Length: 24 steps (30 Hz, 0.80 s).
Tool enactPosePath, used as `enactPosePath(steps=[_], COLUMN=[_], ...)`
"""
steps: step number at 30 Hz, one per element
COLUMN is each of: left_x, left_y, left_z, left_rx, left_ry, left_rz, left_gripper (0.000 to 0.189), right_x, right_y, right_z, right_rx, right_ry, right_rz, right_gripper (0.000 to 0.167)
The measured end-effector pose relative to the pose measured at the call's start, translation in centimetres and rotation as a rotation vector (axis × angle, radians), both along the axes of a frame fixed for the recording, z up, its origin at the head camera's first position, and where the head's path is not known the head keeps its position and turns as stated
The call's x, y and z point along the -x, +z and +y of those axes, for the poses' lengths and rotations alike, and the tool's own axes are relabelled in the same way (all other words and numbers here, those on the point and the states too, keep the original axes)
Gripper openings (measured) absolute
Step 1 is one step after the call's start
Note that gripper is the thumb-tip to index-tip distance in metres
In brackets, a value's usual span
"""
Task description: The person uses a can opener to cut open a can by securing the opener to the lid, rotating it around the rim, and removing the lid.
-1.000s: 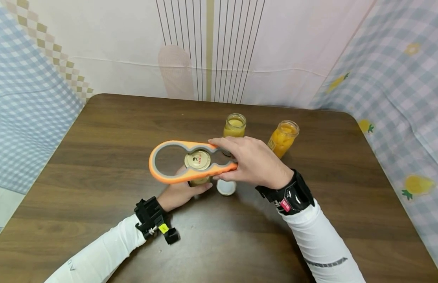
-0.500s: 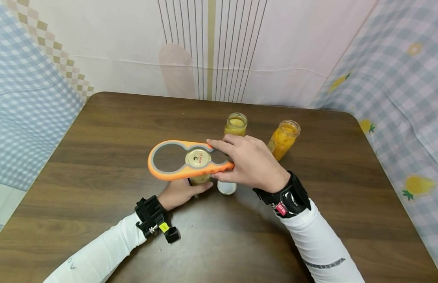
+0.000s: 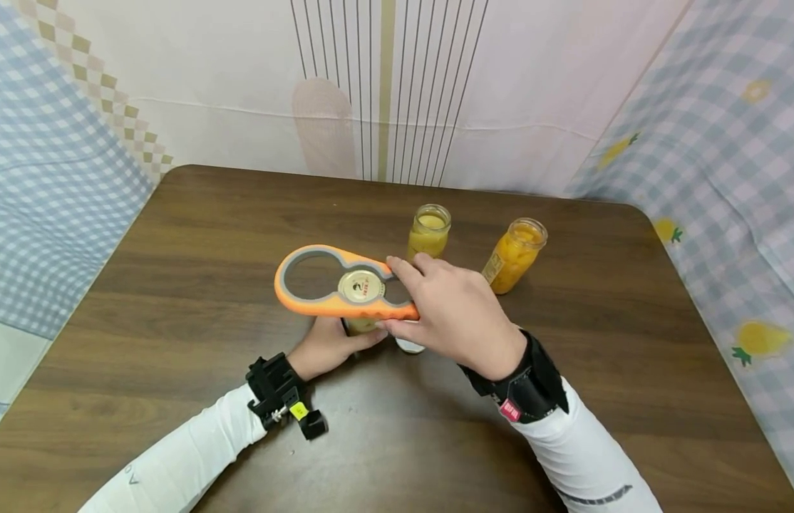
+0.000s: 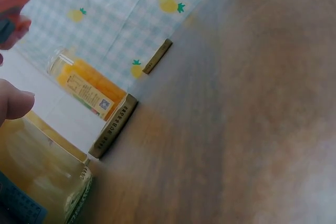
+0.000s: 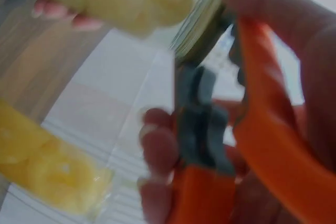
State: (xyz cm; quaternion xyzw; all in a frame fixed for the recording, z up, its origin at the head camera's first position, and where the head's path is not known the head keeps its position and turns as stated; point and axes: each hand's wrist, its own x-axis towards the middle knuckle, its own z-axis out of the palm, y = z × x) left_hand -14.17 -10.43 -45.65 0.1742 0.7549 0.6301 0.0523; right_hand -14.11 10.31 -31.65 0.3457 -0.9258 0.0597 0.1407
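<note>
My left hand [image 3: 326, 348] holds a glass jar [image 4: 39, 166] of pale fruit upright on the table, fingers on its side. A gold lid [image 3: 361, 286] caps this jar. Around the lid sits an orange jar opener [image 3: 320, 306] with grey inner edges. My right hand [image 3: 457, 310] grips the opener's right end, squeezing both handles together. In the right wrist view, the grey teeth [image 5: 197, 85] lie against the rim of the lid. Much of the jar is hidden beneath the opener in the head view.
Behind the hands stand two lidless jars, one with pale yellow contents [image 3: 429, 234] and one with orange fruit [image 3: 515, 254]. A loose lid [image 3: 410, 346], white inside, lies beside the held jar. Another flat lid [image 4: 157, 56] rests farther off on the wooden table [image 3: 243, 228].
The opener has turned clockwise as seen from above, its left end swinging away from me. My right hand and wrist have come nearer my body. My left hand stays almost in place.
</note>
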Motion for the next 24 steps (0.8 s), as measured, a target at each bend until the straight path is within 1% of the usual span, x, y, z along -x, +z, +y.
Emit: enactPosePath(steps=[4, 8, 14, 17, 24], left_x=[-0.1, -0.3, -0.5, -0.5, -0.5], left_y=[0.1, 0.3, 0.4, 0.4, 0.4], left_z=[-0.1, -0.2, -0.4, -0.4, -0.4], left_rx=[0.022, 0.054, 0.079, 0.075, 0.071], left_ry=[0.019, 0.028, 0.034, 0.034, 0.030], left_rz=[-0.008, -0.019, -0.048, -0.062, -0.079], left_gripper=[0.064, 0.068, 0.063, 0.064, 0.063], right_x=[-1.4, -2.0, -1.9, -1.8, -1.7], right_y=[0.2, 0.1, -0.3, -0.4, -0.6], right_z=[-0.7, -0.9, -1.0, -1.0, -1.1], right_rx=[-0.050, -0.061, -0.046, -0.040, -0.030], right_ry=[-0.063, -0.078, -0.064, -0.065, -0.087], right_rz=[0.024, 0.045, 0.056, 0.039, -0.007], right_gripper=[0.077, 0.076, 0.079, 0.081, 0.073])
